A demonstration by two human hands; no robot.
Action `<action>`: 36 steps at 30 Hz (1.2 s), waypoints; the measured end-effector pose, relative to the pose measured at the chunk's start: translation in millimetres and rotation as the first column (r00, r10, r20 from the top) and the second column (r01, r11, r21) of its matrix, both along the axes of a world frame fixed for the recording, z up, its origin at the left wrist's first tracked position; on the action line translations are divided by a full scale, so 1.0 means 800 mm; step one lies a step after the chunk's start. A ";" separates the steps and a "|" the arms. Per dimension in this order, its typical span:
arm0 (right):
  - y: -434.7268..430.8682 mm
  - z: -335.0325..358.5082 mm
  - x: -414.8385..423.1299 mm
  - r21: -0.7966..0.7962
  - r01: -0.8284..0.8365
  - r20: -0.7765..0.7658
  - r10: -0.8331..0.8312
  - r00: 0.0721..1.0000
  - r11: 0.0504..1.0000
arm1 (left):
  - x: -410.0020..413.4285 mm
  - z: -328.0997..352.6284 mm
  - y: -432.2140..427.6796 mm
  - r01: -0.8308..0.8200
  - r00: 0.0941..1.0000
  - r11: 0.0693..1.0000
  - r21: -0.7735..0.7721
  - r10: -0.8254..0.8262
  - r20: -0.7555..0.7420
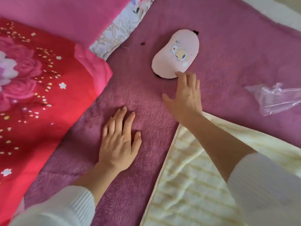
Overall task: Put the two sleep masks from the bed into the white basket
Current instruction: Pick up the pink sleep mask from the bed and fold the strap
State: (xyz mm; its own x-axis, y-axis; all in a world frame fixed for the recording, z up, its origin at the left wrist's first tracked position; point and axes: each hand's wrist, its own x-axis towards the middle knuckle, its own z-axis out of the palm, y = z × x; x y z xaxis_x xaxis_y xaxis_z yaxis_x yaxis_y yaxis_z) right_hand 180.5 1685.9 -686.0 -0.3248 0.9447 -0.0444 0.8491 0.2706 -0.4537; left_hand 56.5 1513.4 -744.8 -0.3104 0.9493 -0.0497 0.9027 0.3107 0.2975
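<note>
A pale pink sleep mask (176, 53) with a small cartoon print lies flat on the purple fleece bed cover (228, 46), its black strap ends peeking out at top and bottom. My right hand (184, 97) reaches toward it with fingers spread, fingertips touching its near edge, holding nothing. My left hand (119, 141) rests palm down on the bed cover, fingers apart and empty. Only one sleep mask is in view, and no white basket shows.
A red floral quilt (40, 98) covers the left side, with a pink blanket (65, 18) and a patterned pillow edge (120, 30) behind it. A pale yellow towel (195, 185) lies under my right forearm. A crumpled clear plastic bag (275, 98) sits at the right.
</note>
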 end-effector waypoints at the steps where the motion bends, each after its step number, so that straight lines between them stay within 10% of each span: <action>1: 0.011 -0.006 -0.011 0.030 0.012 -0.005 -0.012 1.000 0.999 | -0.001 -0.003 -0.001 0.001 1.000 1.000 0.016 0.000 -0.008; 8: 0.056 -0.027 -0.051 0.092 0.005 0.230 -0.026 0.973 0.996 | -0.001 -0.008 -0.002 -0.010 1.000 0.999 0.050 0.011 -0.008; 20: -0.062 0.133 0.012 -0.275 0.001 -0.224 -0.064 0.973 0.961 | -0.029 0.097 0.039 0.112 0.876 0.880 -0.462 0.132 0.464; 30: -0.163 0.404 0.071 -0.530 -0.032 -0.400 -0.216 0.891 0.848 | 0.023 0.376 -0.070 -0.044 0.488 0.998 0.054 -0.025 0.873; 36: -0.278 0.498 0.101 -0.363 -0.103 -0.474 -0.088 0.876 0.926 | 0.039 0.478 -0.155 -0.012 0.575 0.990 0.144 -0.111 0.811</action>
